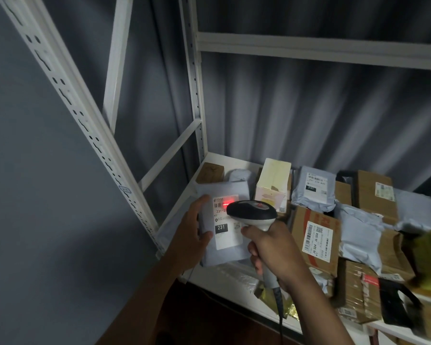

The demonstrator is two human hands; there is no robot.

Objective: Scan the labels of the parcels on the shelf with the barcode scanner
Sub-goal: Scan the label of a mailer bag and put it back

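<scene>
At shelf's left edge, left hand [194, 235] grips grey parcel [224, 225] — right hand [274, 247] grips scanner [253, 212].

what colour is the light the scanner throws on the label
Red: a glowing patch on the white label of the grey parcel, just ahead of the barcode scanner. Head view.

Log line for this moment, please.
step: scanning | right hand: holds barcode scanner | left hand: steadies grey parcel | red beam on label
</scene>
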